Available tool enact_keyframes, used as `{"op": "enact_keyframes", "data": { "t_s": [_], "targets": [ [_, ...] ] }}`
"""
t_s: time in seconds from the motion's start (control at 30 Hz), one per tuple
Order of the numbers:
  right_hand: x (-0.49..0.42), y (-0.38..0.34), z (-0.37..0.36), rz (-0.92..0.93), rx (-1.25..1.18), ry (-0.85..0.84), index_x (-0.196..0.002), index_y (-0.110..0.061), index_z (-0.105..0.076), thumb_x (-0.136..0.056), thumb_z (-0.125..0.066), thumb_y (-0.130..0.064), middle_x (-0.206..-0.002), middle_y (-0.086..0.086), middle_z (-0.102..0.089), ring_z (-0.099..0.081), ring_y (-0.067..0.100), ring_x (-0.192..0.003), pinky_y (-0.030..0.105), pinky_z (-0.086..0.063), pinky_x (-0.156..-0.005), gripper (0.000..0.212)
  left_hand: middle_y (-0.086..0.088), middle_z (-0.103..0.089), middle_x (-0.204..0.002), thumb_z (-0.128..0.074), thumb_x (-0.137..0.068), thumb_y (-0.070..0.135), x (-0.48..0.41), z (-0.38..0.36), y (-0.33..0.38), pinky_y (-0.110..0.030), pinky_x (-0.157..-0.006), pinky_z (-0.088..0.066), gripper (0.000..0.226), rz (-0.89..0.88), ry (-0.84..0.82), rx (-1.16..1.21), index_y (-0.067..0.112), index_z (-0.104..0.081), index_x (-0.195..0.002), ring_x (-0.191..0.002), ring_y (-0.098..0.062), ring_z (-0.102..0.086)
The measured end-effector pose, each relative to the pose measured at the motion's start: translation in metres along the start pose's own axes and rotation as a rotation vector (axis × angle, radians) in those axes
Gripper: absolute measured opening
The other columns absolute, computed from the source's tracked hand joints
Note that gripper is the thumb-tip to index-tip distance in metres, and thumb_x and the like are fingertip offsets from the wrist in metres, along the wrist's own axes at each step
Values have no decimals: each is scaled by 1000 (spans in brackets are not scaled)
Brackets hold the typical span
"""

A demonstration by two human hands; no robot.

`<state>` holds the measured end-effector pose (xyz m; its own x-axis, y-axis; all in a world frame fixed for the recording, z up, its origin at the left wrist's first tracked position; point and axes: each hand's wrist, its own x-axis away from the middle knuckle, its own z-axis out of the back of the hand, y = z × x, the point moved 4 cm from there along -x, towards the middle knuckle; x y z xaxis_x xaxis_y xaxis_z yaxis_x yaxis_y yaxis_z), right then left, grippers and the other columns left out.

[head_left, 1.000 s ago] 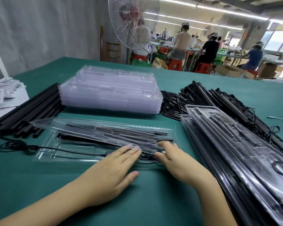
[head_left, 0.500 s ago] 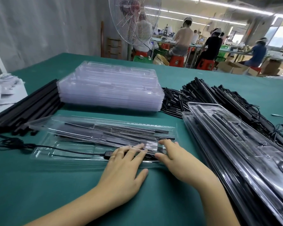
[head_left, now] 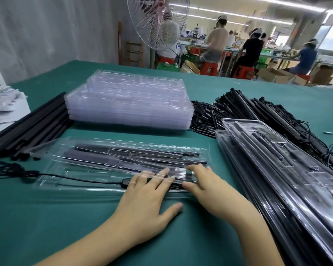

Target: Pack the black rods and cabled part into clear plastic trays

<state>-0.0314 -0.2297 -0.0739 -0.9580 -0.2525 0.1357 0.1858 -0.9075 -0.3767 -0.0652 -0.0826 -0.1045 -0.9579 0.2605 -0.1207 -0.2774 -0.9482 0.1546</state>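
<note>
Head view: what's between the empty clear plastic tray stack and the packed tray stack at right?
A heap of short thin black rods lies there, in the head view.

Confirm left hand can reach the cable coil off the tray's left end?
Likely yes. The left hand rests flat on the tray, gripping nothing; only the low tray and table lie between it and the cable coil.

black rods (head_left: 29, 123), clear tray (head_left: 112, 166) — teal table (head_left: 46, 223)
</note>
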Motion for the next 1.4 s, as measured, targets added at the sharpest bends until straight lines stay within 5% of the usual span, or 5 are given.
{"op": "enact_keyframes", "data": {
  "t_s": [0.2,0.37,0.97,1.2,1.4],
  "targets": [
    [0,0,0,11,12,0,-139,-27,-30,-96,-43,-44,-141,-4,-37,-23,16,-137,44,-29,-109,48,22,20,-153,-2,-81,73,9,5,-8,-20,-108,19,73,-129,-65,31,40,27,-139,-144,-7,5],
    [2,-1,2,-10,-13,-11,-138,-28,-32,-94,-46,-44,-135,1,-41,-33,22,-131,41,-34,-105,49,-1,-65,-123,-18,-90,59,11,16,3,-34,-88,-54,71,-83,-4,-87,18,-67,-120,-111,-17,-63],
    [-2,8,-22,-33,194,-213,-135,-62,14,-89,-37,-65,-154,2,27,22,21,-143,53,5,-113,69,7,-12,-159,-16,-99,53,18,15,-4,-25,-116,5,61,0,-7,-27,23,-17,-152,-147,-12,-2],
    [-1,10,-22,-56,278,-240,-134,-61,20,-92,-34,-62,-152,2,32,24,23,-142,54,6,-113,68,7,-56,-52,-17,-102,36,63,57,-7,-21,-41,-45,67,-266,365,35,20,-57,-50,-52,-13,-59],
    [0,10,-25,-92,241,-209,-132,-65,18,-83,-17,-76,-152,-1,32,26,19,-142,52,11,-112,61,16,13,-157,4,-84,68,37,63,-61,-30,-119,4,68,-70,4,-85,45,6,-148,-145,-10,17]
  ]
}}
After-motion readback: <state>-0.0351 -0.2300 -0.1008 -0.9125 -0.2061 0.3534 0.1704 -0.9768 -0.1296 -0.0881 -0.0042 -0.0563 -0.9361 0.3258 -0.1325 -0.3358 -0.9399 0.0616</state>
